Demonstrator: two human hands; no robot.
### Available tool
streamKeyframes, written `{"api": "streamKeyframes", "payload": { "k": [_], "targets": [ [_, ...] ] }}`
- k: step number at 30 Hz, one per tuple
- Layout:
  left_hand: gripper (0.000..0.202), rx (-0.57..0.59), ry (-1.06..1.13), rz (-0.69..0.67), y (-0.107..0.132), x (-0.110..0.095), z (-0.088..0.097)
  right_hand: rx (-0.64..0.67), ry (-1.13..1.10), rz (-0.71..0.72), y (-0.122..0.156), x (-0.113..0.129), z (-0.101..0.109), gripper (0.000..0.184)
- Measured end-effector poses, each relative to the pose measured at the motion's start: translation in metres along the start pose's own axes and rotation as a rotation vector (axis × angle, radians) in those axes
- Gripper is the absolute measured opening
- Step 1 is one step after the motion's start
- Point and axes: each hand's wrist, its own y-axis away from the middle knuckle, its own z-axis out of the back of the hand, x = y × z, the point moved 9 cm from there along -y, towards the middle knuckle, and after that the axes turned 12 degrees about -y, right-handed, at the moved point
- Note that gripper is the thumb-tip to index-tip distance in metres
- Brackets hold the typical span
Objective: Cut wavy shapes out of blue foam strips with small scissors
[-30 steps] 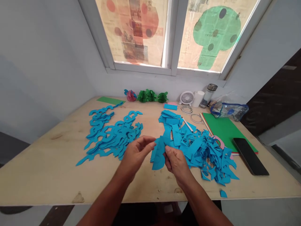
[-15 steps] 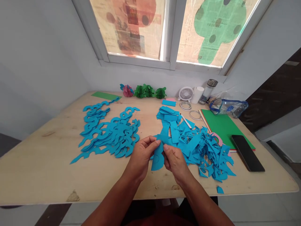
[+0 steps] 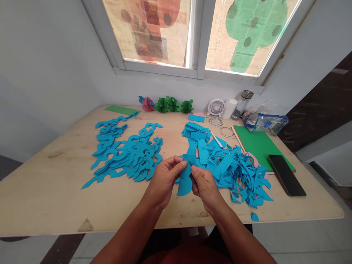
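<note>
Both hands meet over the near middle of the wooden table. My left hand and my right hand each pinch the same folded blue paper piece with a rounded lower end, held just above the tabletop. Left of the hands lies a spread of curved blue cut-out shapes. Right of the hands is a heap of blue paper scraps, with a small stack of blue rectangles behind it.
A black phone lies at the right on green sheets. Tape rings, a pen, a small white fan, a bottle, a clear pouch and green paper decorations line the back edge.
My left hand came in from open beside the blue piece and now pinches its upper edge together with my right hand. The view has tilted slightly.
</note>
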Motion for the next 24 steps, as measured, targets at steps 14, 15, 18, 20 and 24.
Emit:
{"api": "streamKeyframes", "payload": {
  "k": [14, 15, 18, 20, 24],
  "targets": [
    [0.027, 0.074, 0.005, 0.031, -0.0017, 0.0023, 0.0007, 0.005, -0.012, -0.031, 0.0005, -0.0014, -0.002, 0.051],
    [0.027, 0.079, 0.007, 0.034, -0.0019, 0.0021, 0.0006, 0.002, -0.023, -0.045, 0.0005, -0.0023, -0.0022, 0.05],
    [0.027, 0.083, 0.011, 0.034, -0.0028, 0.0016, 0.0019, 0.003, -0.058, -0.08, 0.0009, -0.0043, -0.0034, 0.049],
    [0.027, 0.098, 0.017, 0.043, -0.0031, 0.0021, 0.0024, 0.003, -0.084, -0.099, 0.0014, -0.0055, -0.0041, 0.049],
    [0.025, 0.168, 0.055, 0.088, -0.0022, 0.0049, 0.0005, 0.017, -0.121, -0.135, 0.0024, -0.007, -0.0053, 0.05]
  ]
}}
